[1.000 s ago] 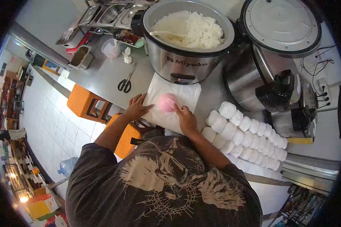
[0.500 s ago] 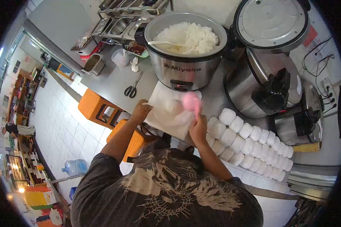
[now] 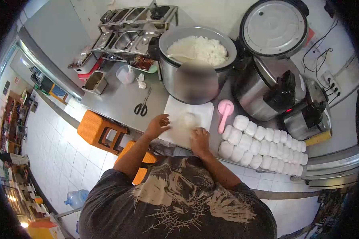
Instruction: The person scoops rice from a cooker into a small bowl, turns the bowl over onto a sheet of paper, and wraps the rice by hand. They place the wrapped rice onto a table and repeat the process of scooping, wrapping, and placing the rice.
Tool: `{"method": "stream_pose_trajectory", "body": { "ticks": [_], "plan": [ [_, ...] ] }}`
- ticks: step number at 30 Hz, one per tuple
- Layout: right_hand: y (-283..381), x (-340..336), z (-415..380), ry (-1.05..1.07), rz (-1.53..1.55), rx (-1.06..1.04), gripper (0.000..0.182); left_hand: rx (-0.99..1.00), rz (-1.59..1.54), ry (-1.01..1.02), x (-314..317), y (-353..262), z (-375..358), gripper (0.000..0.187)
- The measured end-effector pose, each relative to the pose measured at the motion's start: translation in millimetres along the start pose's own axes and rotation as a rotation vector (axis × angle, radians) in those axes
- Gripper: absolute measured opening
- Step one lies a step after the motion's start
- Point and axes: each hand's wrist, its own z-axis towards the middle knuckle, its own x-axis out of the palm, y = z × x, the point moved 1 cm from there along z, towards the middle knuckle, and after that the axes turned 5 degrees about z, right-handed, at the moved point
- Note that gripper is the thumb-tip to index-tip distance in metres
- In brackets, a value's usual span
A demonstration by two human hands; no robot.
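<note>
The left hand (image 3: 158, 126), thumb and fingers parted, and the right hand (image 3: 200, 141) are apart, flanking a blurred pale mound (image 3: 188, 119) on white paper (image 3: 206, 113). I can't tell whether the right grips anything. A pink scoop (image 3: 225, 109) lies on the counter (image 3: 121, 101) beside rows of white bundles (image 3: 263, 147).

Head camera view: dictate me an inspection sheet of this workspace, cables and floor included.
Surface: metal counter, bearing a white sheet.
Job's things: white mound on the sheet, blurred; pink scoop lying beside it; rows of white bundles; open rice cooker.
Clutter: scissors, crumpled white scrap.
Hands: left hand and right hand at the sheet; grip unclear.
Cables: black cords on the wall; plugs in sockets.
Surroundings: tiled floor, orange stool, water jug.
</note>
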Motion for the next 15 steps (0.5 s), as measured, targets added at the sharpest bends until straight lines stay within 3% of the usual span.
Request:
{"method": "stream_pose_trajectory", "body": {
  "ticks": [3, 4, 8, 10, 13, 15],
  "plan": [
    [-19.0, 13.4, -6.2, -0.109, -0.010, 0.015, 0.028, 0.138, 0.405, 0.118, -16.2, -9.3, 0.9, 0.043],
    [-16.7, 6.8, -5.3, -0.135, -0.006, 0.015, 0.025, 0.092, 0.422, 0.121, -16.0, 4.3, 6.4, 0.035],
    [-39.1, 4.6, -20.0, -0.138, 0.179, 0.046, 0.016, 0.459, 0.776, 0.041, -24.0, 23.1, 1.6, 0.016],
    [-43.3, -2.2, -34.4, -0.117, 0.269, 0.044, 0.018, 0.599, 0.867, -0.042, -33.8, -15.9, -23.0, 0.010],
    [-29.7, -15.0, -43.7, -0.121, 0.404, 0.152, 0.018, 0.679, 0.745, -0.004, -30.1, -13.0, -39.3, 0.009],
    [-28.6, -11.8, -45.2, -0.114, 0.542, 0.431, 0.018, 0.459, 0.420, -0.043, -13.2, 4.3, -37.9, 0.010]
  ]
}}
